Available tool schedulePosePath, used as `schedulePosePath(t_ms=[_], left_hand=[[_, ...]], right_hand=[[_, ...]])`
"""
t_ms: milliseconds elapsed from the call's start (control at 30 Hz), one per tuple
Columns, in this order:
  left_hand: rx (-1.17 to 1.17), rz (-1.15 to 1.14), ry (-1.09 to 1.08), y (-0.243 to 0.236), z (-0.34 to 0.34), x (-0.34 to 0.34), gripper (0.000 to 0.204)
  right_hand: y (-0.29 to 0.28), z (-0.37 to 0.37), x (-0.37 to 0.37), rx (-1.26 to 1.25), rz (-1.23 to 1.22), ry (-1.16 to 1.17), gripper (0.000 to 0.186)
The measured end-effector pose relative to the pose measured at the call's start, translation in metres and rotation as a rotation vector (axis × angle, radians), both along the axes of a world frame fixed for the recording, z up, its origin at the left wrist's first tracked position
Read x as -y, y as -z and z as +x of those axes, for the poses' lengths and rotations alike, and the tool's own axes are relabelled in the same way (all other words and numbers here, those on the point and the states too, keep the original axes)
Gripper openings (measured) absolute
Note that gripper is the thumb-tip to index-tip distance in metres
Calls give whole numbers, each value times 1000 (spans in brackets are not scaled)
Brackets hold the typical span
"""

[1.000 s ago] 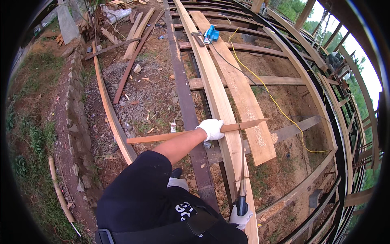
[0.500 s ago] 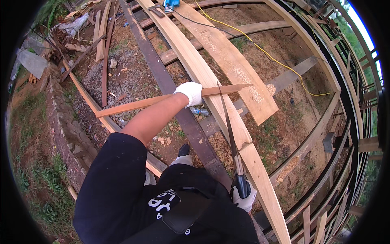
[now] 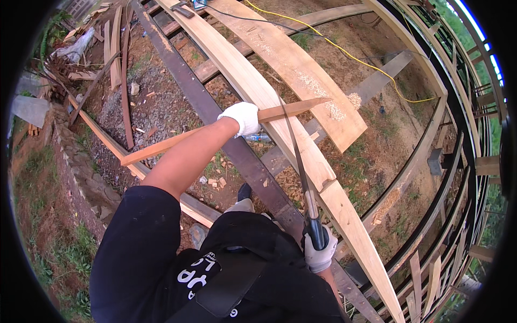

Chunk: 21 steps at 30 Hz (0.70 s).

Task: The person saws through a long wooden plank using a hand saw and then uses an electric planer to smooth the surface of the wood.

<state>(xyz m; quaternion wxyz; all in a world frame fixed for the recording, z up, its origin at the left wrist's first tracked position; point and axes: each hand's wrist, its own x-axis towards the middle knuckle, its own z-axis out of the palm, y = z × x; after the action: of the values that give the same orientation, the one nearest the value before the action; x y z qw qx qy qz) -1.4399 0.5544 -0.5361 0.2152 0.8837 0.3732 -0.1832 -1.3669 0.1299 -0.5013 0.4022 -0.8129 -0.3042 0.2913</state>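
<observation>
My left hand (image 3: 240,118), in a white glove, is closed on a thin, reddish wooden strip (image 3: 291,109) that lies crosswise over a long pale beam (image 3: 240,78) and reaches over a wide board (image 3: 340,132) strewn with shavings. My gloved right hand (image 3: 319,247), low at right of centre, is closed round the black handle of a handsaw (image 3: 299,167). The long blade points away from me along the beam, its far end at the strip just right of my left hand. Whether it cuts into the strip is too small to tell. The pale beam has a step in its near part.
A dark rail (image 3: 252,177) runs under my arm over gravel, offcuts and soil. A blue tool (image 3: 199,4) sits at the top, with a yellow cord (image 3: 395,86) trailing right. Cross joists and curved timbers (image 3: 440,118) frame the right side; a stone edging (image 3: 81,177) runs along the left.
The view has swung, so the scene appears rotated and shifted up-left. The saw's far end now sits slightly nearer my left hand along the strip; both hands keep their grips.
</observation>
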Motion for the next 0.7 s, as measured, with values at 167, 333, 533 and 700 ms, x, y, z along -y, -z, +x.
schedulePosePath(t_ms=[167,333,533,700], left_hand=[[37,39,30,2,6,5,32],[-17,-1,90,-9,2,9,33],[201,122,160,-34,23,30,36],[510,373,349,-14,35,36,32]], right_hand=[[23,30,-167,122,36,3,24],[37,20,-154,181,123,20,17],[45,43,-143,-7,255,203,16],[47,38,-144,88,172,145,17]])
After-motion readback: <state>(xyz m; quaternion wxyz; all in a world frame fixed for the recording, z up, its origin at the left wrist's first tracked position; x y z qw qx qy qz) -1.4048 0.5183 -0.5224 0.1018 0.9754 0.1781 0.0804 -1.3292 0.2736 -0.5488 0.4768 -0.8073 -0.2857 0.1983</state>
